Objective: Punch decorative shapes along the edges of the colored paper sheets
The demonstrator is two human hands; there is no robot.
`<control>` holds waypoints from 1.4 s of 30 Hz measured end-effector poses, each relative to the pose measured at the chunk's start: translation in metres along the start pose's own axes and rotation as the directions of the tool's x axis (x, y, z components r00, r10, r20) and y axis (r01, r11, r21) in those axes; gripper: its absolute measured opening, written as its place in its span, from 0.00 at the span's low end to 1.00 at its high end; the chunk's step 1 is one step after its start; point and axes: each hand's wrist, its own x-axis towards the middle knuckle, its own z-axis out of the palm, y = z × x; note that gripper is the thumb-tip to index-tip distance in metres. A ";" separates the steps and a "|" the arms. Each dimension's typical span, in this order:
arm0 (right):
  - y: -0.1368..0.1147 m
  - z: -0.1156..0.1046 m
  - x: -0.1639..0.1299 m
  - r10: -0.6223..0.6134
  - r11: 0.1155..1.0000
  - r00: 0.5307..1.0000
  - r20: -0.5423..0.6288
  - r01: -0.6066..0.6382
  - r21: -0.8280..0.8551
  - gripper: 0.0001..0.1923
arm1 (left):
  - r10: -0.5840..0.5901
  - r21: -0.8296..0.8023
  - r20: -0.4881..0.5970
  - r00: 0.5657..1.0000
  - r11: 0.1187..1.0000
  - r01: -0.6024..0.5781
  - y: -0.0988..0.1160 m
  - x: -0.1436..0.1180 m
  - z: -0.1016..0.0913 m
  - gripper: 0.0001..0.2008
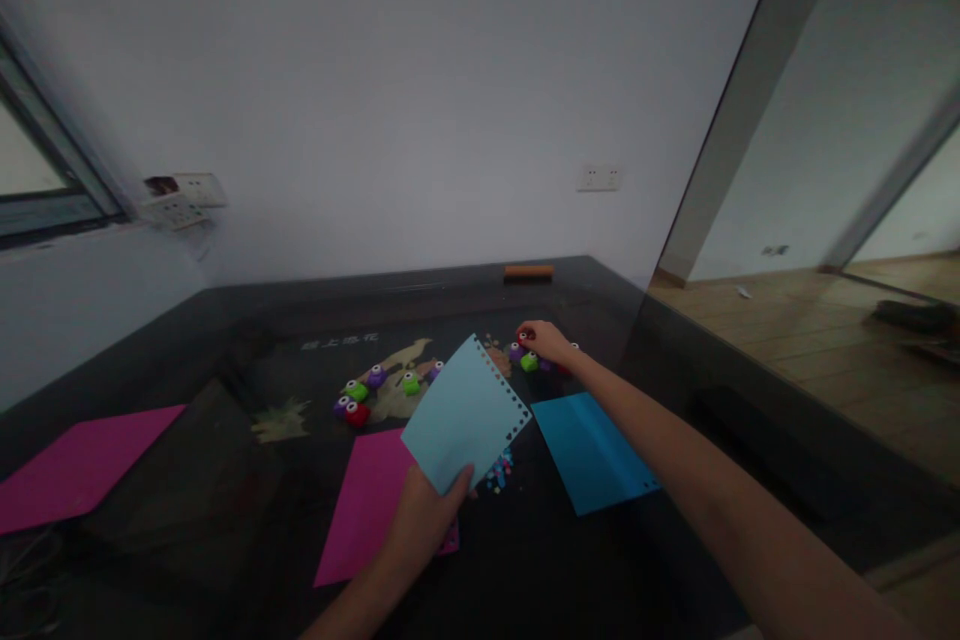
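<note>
My left hand [439,510] pinches the lower corner of a light blue paper sheet [465,415], held up at a tilt. Small punched holes run along two of its edges. My right hand [546,340] reaches to the right-hand group of craft punches, its fingers closed around a red craft punch [525,333]. Beside it sit a purple punch [516,352] and a green punch [529,361]; others there are partly hidden by the hand. Under the raised sheet lies a pink sheet [360,500], partly covered. Punched paper bits [500,470] are scattered near the sheet's lower edge.
More punches, such as a red one [357,414], stand left of centre. A darker blue sheet [592,450] lies under my right forearm's side. Another pink sheet [82,465] and scissors [30,570] are at left. An orange-brown roll [529,272] rests at the table's far edge.
</note>
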 end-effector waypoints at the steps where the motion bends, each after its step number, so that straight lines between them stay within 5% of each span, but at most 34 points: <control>1: 0.001 0.000 -0.001 -0.002 1.000 1.000 -0.017 0.003 0.016 0.16 | 0.002 0.003 0.010 1.000 1.000 -0.002 0.000 0.000 0.000 0.09; 11: -0.002 -0.019 -0.018 0.001 0.976 0.976 -0.219 0.046 0.212 0.10 | 0.007 -0.010 -0.001 1.000 1.000 -0.007 0.005 -0.003 -0.002 0.10; 17: -0.015 -0.033 -0.066 -0.017 0.923 0.958 -0.285 0.125 0.363 0.12 | -0.001 0.003 -0.004 1.000 1.000 0.001 0.012 -0.004 -0.006 0.14; 21: -0.025 -0.029 -0.120 -0.033 0.851 0.972 -0.232 0.149 0.503 0.16 | -0.069 -0.078 0.061 0.996 0.994 0.073 0.014 -0.001 -0.011 0.15; 28: -0.033 -0.023 -0.191 0.045 0.523 0.999 0.015 -0.036 0.852 0.18 | -0.140 -0.075 0.184 0.973 0.985 0.156 0.018 -0.002 -0.011 0.18; 33: -0.042 -0.009 -0.205 0.121 0.328 0.983 0.139 -0.171 0.929 0.21 | -0.175 -0.005 0.310 0.935 0.983 0.186 0.029 -0.007 -0.003 0.15; 42: -0.043 -0.007 -0.206 0.136 0.265 0.962 0.235 -0.264 0.928 0.17 | -0.187 -0.066 0.351 0.918 0.973 0.223 0.044 -0.013 0.004 0.18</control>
